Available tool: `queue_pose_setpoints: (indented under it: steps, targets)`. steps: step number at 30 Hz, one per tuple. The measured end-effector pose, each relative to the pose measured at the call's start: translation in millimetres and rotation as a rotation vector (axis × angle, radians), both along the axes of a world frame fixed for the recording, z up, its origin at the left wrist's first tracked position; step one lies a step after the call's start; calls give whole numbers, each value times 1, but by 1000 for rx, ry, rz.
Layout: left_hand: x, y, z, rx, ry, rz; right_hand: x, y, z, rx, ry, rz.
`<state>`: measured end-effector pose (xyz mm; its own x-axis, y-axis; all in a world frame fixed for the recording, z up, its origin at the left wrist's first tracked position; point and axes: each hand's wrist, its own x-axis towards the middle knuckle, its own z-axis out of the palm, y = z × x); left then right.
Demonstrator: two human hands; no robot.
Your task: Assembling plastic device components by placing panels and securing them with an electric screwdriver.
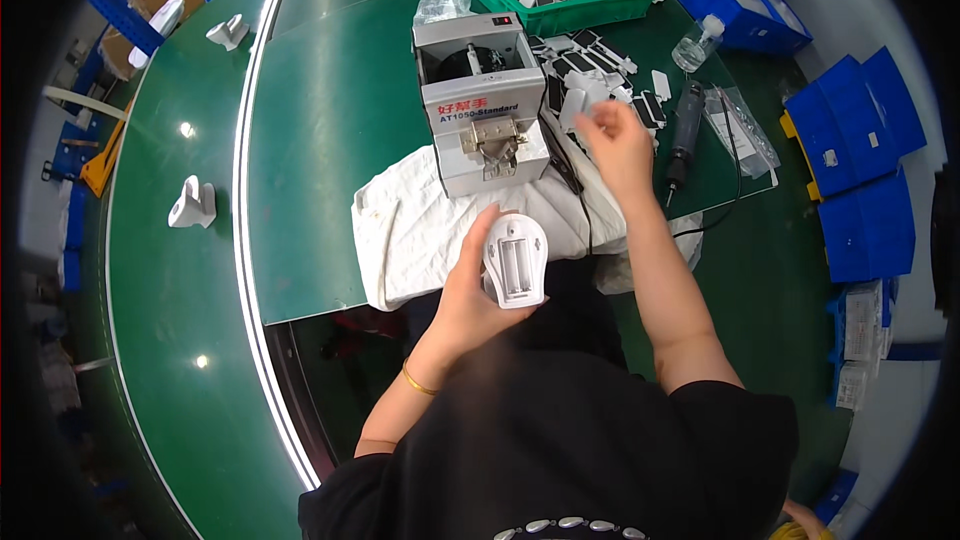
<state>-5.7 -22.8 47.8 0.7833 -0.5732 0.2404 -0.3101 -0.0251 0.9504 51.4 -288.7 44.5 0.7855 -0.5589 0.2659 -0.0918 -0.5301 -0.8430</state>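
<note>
My left hand [470, 290] is wrapped round a white plastic housing [541, 285] with a rounded outline. Its open battery compartment [516, 265] faces up, showing metal contacts. Over the right side of the table, my right hand [618, 145] has thumb and fingers pinched at the edge of a small white cover [573, 107]. Beneath and beyond that hand lies a loose heap of white covers [590, 58], several with black pads. Straight ahead stands a grey screw-feeding machine [480, 100] with a metal bracket at its front, resting on a white cloth [410, 215].
A green tray [590, 10] full of covers sits at the back. On the right are an electric screwdriver [685, 130] with a cord, a clear bottle [697, 45] and a plastic bag [740, 130]. White housings [193, 202] stand on the left conveyor [170, 290]. Blue bins [860, 130] line the right.
</note>
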Motion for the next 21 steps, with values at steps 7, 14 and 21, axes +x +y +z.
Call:
queue_pose_setpoints:
  steps: [7, 14, 21]
  targets:
    - [1, 4, -8, -112, 149, 1, 29, -8, -15, -169, 444, -19]
    - [4, 10, -12, -177, 250, 22, -20, 5, 18, 643, -139, 354]
    - [8, 7, -13, -140, 187, 28, -55, 52, 59, 648, -185, 583]
